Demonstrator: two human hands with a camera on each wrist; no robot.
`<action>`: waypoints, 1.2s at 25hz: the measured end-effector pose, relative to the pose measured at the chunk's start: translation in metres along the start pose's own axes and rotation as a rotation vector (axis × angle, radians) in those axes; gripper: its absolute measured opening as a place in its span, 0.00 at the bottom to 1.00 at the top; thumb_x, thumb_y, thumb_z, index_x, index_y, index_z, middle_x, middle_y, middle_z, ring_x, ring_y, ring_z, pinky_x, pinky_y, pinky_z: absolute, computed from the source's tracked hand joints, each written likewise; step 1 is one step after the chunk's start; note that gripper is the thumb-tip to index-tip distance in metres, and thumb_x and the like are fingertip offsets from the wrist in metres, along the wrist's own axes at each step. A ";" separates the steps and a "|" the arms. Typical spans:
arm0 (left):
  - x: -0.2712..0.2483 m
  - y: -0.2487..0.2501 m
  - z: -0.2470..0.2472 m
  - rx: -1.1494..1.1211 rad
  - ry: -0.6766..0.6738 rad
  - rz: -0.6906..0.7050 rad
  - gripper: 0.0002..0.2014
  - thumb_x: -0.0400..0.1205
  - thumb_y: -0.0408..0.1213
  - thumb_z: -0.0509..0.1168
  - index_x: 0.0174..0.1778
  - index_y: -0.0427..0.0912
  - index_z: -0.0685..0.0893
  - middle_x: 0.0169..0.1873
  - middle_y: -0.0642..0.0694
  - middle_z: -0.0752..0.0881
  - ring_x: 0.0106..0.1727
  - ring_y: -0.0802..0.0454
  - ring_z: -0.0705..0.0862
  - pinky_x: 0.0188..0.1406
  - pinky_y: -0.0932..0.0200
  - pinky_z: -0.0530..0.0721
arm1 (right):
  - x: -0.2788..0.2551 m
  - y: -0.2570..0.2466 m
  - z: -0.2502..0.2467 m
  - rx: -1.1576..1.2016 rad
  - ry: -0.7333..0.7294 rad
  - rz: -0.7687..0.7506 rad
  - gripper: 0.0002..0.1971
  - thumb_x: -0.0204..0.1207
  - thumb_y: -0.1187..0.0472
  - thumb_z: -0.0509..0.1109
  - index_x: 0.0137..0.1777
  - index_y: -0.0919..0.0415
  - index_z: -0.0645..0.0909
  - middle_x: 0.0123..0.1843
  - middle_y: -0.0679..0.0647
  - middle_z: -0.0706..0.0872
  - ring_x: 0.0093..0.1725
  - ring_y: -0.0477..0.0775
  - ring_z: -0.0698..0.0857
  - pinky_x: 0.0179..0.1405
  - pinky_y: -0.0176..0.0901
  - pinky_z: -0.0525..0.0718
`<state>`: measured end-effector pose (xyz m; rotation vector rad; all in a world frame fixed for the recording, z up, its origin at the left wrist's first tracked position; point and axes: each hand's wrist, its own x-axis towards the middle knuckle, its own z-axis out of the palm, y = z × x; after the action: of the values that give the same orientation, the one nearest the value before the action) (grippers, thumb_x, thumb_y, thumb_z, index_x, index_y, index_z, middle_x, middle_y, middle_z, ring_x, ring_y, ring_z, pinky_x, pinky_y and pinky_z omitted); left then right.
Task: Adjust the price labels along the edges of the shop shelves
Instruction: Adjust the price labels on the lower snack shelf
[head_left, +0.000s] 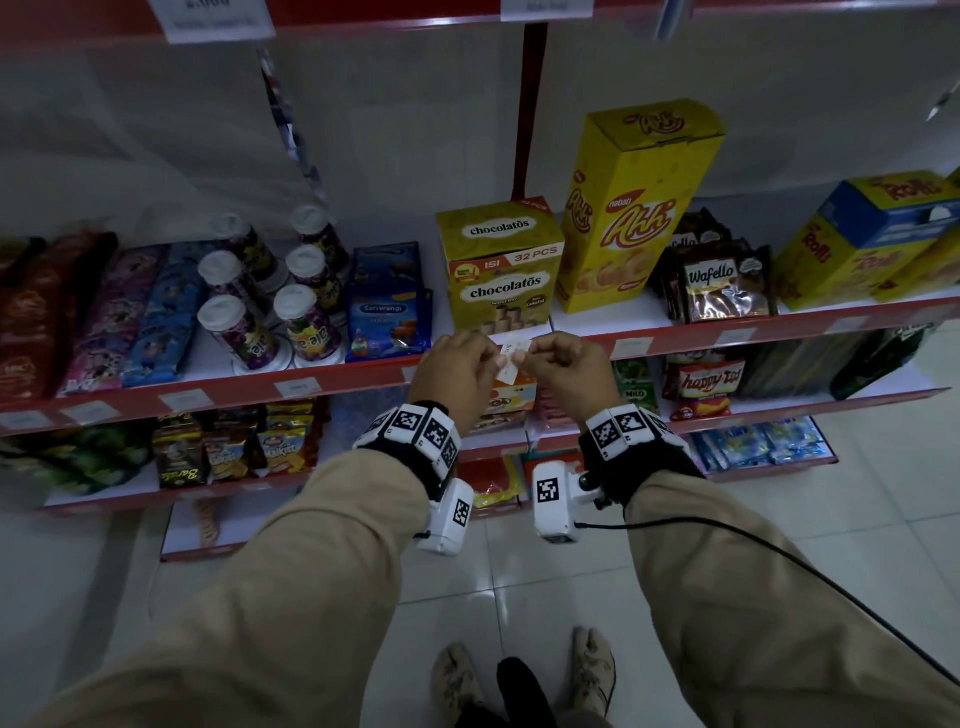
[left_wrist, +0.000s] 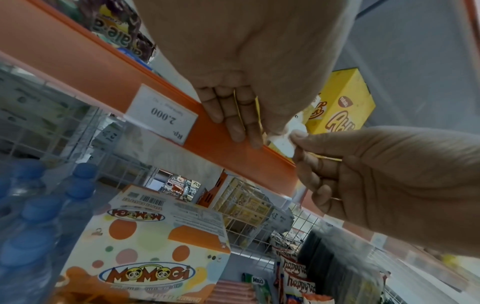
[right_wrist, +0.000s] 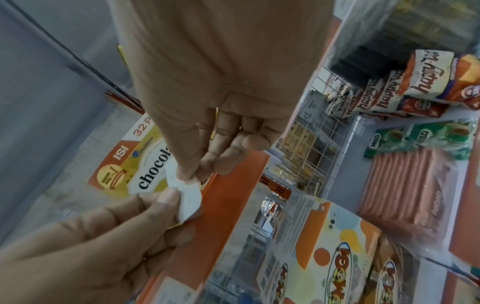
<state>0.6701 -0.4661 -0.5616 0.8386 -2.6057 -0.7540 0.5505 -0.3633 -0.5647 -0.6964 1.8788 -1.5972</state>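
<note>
The print on the small white label pinched between the left hand and the right hand cannot be read, and its ends are covered by the fingertips. The labels along the red shelf edge are blurred in the head view. The chocolatos box is partly hidden in the right wrist view. The momogi box is cut off at the lower edge.

White price label; red shelf edge; yellow chocolatos box; black-and-white checked wrist bands; beige sleeves.
</note>
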 end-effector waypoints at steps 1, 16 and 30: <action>0.001 0.000 0.000 0.004 -0.006 0.002 0.10 0.85 0.42 0.61 0.48 0.39 0.81 0.47 0.41 0.83 0.52 0.42 0.77 0.51 0.48 0.76 | 0.001 0.000 -0.002 -0.010 0.005 -0.001 0.09 0.71 0.66 0.78 0.42 0.72 0.83 0.35 0.61 0.85 0.37 0.54 0.84 0.41 0.39 0.85; 0.004 -0.006 -0.003 0.170 -0.074 0.057 0.15 0.85 0.45 0.60 0.58 0.39 0.82 0.59 0.42 0.82 0.60 0.40 0.77 0.57 0.47 0.74 | 0.023 -0.017 -0.019 -0.488 -0.109 -0.273 0.03 0.74 0.65 0.74 0.44 0.57 0.84 0.40 0.53 0.88 0.38 0.47 0.84 0.39 0.30 0.79; 0.000 -0.002 -0.001 -0.011 0.040 -0.030 0.21 0.80 0.42 0.67 0.68 0.51 0.73 0.43 0.53 0.84 0.48 0.49 0.83 0.56 0.49 0.78 | 0.026 -0.011 -0.026 -0.672 -0.091 -0.360 0.03 0.75 0.65 0.72 0.45 0.57 0.86 0.44 0.54 0.88 0.46 0.53 0.82 0.43 0.45 0.79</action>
<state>0.6715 -0.4675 -0.5620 0.8829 -2.5572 -0.7507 0.5137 -0.3653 -0.5528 -1.4285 2.3251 -1.0666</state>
